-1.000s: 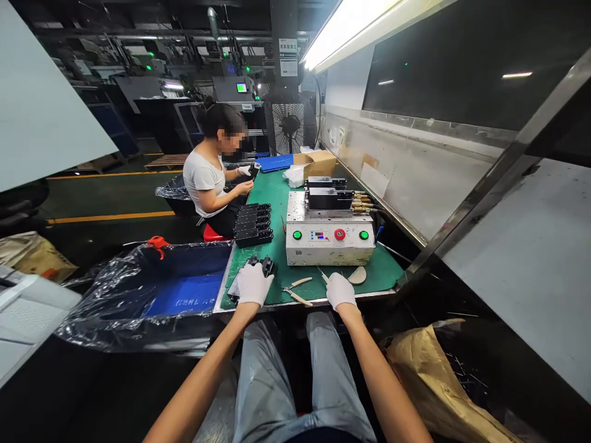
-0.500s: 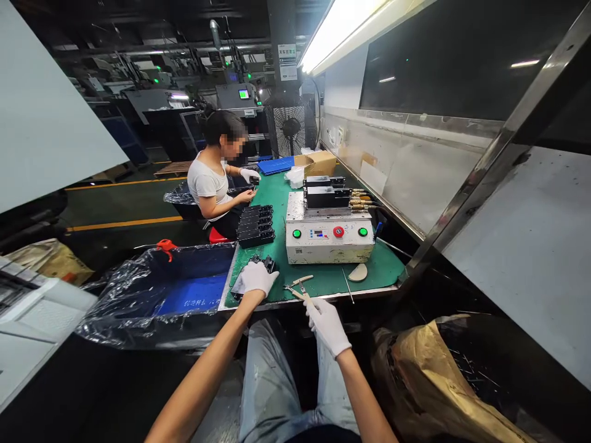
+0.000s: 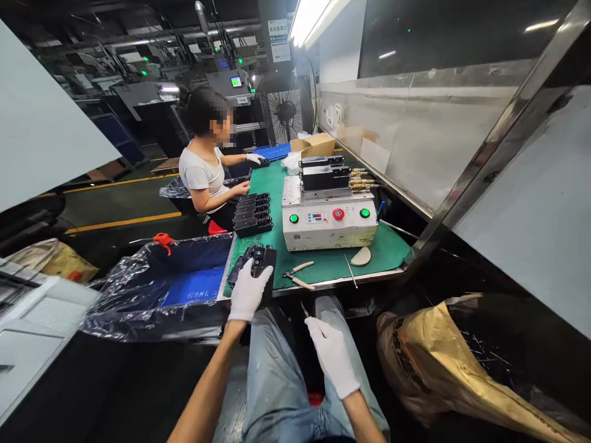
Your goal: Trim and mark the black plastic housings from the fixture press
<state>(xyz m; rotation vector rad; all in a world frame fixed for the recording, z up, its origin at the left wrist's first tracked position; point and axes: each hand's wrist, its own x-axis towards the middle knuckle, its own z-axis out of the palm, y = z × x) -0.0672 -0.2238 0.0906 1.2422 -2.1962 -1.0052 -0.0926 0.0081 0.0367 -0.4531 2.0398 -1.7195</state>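
Observation:
In a white glove, my left hand point(image 3: 250, 290) is closed on a black plastic part point(image 3: 264, 261) with round details on its upper face, at the table's front left. Another dark piece point(image 3: 237, 269) lies beside it, partly covered. My right hand point(image 3: 333, 354), also gloved, is closed around a small thin-tipped tool point(image 3: 304, 309) over my right leg. Only the tool's slim metal end shows; its handle is hidden in the fingers. A pair of side cutters point(image 3: 299, 275) with cream handles lies on the green table mat point(image 3: 277, 229) between the hands.
A white machine point(image 3: 330, 227) with green and red buttons carries black parts. A thin rod point(image 3: 350, 271) and a beige half-disc point(image 3: 361, 256) lie before it. Black parts point(image 3: 253, 215) stand in a row near a co-worker point(image 3: 203, 163). A plastic-lined bin point(image 3: 194, 286) is left, a sack point(image 3: 429, 351) right.
My left hand has lifted and tilted the black part, showing its upper face. My right hand has drawn back from the side cutters with the thin-tipped tool. The co-worker's gloved hand has shifted.

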